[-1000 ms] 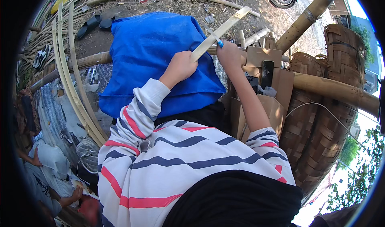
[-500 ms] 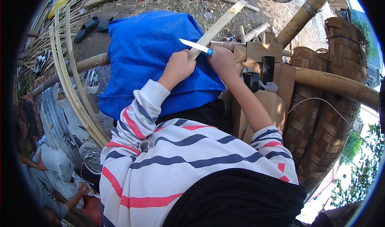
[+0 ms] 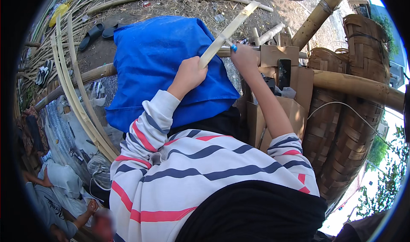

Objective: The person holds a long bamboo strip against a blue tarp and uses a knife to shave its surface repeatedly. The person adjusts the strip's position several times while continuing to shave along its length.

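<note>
A flat, pale bamboo strip (image 3: 232, 26) slants up and to the right over the blue cloth (image 3: 158, 62) on my lap. My left hand (image 3: 188, 76) is closed round the strip's lower end. In my right hand (image 3: 245, 60), closed too, is a knife (image 3: 233, 48) with a blue part at the top of its handle. Its blade lies against the strip about midway along and is partly blurred there.
Cardboard (image 3: 279, 56) with a dark phone (image 3: 284, 73) stands right of my arm, by woven bamboo baskets (image 3: 341, 126). Thick bamboo poles (image 3: 354, 86) cross at right. Long strips (image 3: 70, 92) lie at left, near dark sandals (image 3: 91, 37). Another person (image 3: 64, 190) sits at lower left.
My right hand and the knife have moved to the right and outward along the strip. My left hand keeps its hold at the lower end, nearly in place.
</note>
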A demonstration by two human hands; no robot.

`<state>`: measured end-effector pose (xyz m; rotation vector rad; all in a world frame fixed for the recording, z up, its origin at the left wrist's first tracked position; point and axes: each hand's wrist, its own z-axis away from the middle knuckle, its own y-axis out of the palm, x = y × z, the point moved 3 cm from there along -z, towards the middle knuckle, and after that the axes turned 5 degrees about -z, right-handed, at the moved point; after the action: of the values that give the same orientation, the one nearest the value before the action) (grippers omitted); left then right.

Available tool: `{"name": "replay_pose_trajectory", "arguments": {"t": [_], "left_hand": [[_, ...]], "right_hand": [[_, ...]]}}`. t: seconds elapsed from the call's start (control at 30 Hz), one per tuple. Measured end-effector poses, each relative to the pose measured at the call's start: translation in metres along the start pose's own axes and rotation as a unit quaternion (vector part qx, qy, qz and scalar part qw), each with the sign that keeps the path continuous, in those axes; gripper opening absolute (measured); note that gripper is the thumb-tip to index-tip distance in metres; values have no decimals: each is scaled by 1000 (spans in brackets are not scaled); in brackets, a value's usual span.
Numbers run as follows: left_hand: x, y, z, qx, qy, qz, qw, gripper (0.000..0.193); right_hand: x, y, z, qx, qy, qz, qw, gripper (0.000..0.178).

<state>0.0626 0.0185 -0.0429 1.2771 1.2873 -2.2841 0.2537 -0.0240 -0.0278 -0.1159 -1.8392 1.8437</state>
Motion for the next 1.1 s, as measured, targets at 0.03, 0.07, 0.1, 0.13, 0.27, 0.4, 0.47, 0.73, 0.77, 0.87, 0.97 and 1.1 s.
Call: {"name": "replay_pose_trajectory", "arguments": {"t": [0.03,0.07,0.1,0.13,0.27,0.4,0.47,0.73,0.77,0.87,0.97,1.1], "left_hand": [[0,1,-2,1,-2,1,1000,26],[0,2,-4,-1,3,-3,1000,26],[-1,2,-5,-2,7,-7,1000,27],[2,4,-2,2,7,-14,1000,27],[-3,-2,-4,45,-24,-16,999,28],[2,-6,-10,81,-52,22,995,30],[5,-6,-5,88,-61,34,994,31],[5,-5,-2,88,-92,73,989,32],[4,-7,-3,85,-77,52,992,32],[1,-7,-5,81,-49,11,995,31],[5,-3,-8,76,-48,12,996,31],[4,-7,-4,77,-46,16,996,30]], "right_hand": [[16,5,12,23,-48,-14,998,32],[17,4,11,19,-41,8,999,32],[19,1,9,15,-35,29,999,32],[20,4,11,16,-25,46,999,31],[-17,1,-26,-57,76,19,995,32],[15,21,0,-47,-58,-3,997,39],[23,18,8,-51,-84,-28,995,39],[21,33,9,-73,-92,-36,992,37],[17,32,5,-76,-66,-36,994,37],[-10,18,-23,-57,15,-4,998,36],[1,19,-19,-57,5,-10,998,38],[10,8,-12,-29,-68,17,997,38]]}}
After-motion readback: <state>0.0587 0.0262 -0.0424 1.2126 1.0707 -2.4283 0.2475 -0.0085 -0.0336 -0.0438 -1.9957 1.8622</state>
